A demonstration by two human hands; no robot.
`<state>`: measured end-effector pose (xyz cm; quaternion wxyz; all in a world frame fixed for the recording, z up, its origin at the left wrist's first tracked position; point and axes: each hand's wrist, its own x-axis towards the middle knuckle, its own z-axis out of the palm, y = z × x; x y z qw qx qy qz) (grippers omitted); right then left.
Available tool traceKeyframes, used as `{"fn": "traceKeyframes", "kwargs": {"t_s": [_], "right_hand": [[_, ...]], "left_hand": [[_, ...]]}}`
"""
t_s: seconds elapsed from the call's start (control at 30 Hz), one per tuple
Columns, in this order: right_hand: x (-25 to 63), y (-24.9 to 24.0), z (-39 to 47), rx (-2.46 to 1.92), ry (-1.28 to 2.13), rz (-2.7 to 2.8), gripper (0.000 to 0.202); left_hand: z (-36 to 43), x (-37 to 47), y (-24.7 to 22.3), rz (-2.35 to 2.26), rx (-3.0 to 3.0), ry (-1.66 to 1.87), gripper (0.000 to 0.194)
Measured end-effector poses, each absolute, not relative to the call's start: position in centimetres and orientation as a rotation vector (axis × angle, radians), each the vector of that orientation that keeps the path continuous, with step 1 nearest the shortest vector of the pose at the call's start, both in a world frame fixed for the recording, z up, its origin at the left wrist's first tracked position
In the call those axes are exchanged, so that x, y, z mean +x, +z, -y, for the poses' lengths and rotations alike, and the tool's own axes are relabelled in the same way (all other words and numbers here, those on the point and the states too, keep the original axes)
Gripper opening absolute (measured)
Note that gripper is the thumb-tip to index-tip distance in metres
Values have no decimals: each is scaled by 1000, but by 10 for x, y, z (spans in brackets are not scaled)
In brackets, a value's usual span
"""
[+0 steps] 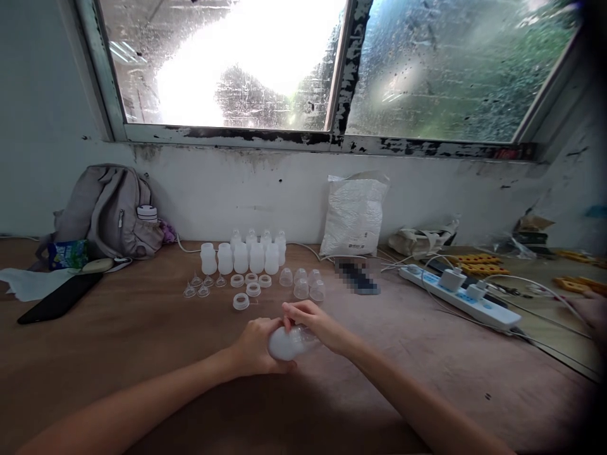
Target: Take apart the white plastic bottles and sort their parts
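A white baby bottle (281, 345) lies tilted on its side above the table, its top pointing right. My left hand (258, 346) is wrapped around the bottle's body. My right hand (318, 323) is closed at the other end, on a clear cap (303, 337); the fingers partly hide it. Beyond my hands stand several open bottle bodies (257, 258) in a row, with capped bottles (267, 236) behind. In front of them lie white collar rings (241, 301), clear teats (203, 290) to the left, and clear domed caps (317, 291) to the right.
A grey backpack (109, 212) and a black phone (61, 298) are on the left. A white packing bag (355, 215) leans on the wall. A power strip (459, 297) with cables lies right, near yellow parts (478, 264). Another person's hand (596, 313) shows at the right edge.
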<state>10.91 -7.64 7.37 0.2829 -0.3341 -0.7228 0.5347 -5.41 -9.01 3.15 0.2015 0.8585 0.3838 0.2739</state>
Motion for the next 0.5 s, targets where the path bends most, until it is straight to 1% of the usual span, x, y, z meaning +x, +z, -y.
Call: {"fn": "traceKeyframes", "kwargs": {"t_s": [0.27, 0.5], "right_hand": [[106, 75, 72, -940, 1315, 2022, 44], [106, 75, 70, -1039, 1222, 2104, 37]], "left_hand": [[90, -50, 28, -1178, 2399, 782, 41], [90, -50, 28, -1206, 2441, 777, 39]]}}
